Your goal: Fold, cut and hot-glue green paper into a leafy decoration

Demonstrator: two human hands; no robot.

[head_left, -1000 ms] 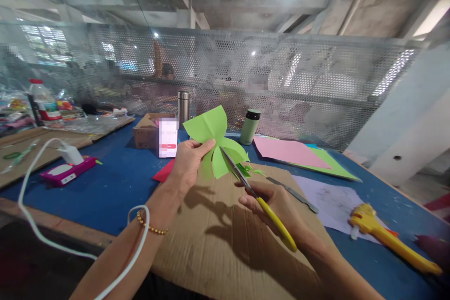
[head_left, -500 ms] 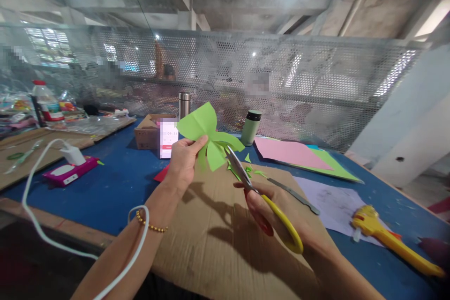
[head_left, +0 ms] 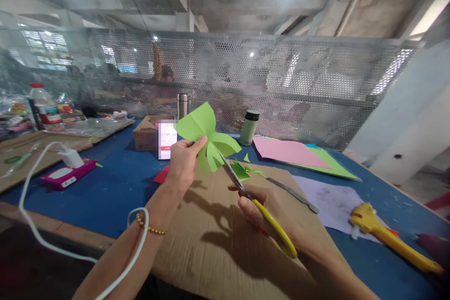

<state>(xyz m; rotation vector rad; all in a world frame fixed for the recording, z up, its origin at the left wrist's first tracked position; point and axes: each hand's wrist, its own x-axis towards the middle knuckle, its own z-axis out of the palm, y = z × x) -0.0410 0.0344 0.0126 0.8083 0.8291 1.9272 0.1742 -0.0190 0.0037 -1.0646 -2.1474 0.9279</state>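
A petalled piece of green paper (head_left: pixel 198 124) is pinched between the thumb and fingers of my left hand (head_left: pixel 183 161), raised over the cardboard sheet (head_left: pixel 204 229). My right hand (head_left: pixel 263 208) grips a pair of scissors (head_left: pixel 276 229) with yellow and red handles. Their blades point up and left, the tips at the edge of a lower petal; from here the blades look nearly closed. Green paper scraps (head_left: pixel 242 171) lie on the cardboard just behind the blades. To the right of them rests a flat grey metal blade (head_left: pixel 293 194).
On the blue table (head_left: pixel 116 187) stand a lit phone (head_left: pixel 168 143), a cardboard box (head_left: pixel 146 133), a steel flask (head_left: pixel 183 107) and a green bottle (head_left: pixel 249 129). Pink paper (head_left: pixel 291 152) and a yellow glue gun (head_left: pixel 393 239) lie right. A white cable (head_left: pixel 26 197) crosses my left forearm.
The scissors have moved slightly left and their blades have come together at the lower petal. The green paper stays in my left hand, nearly in place.
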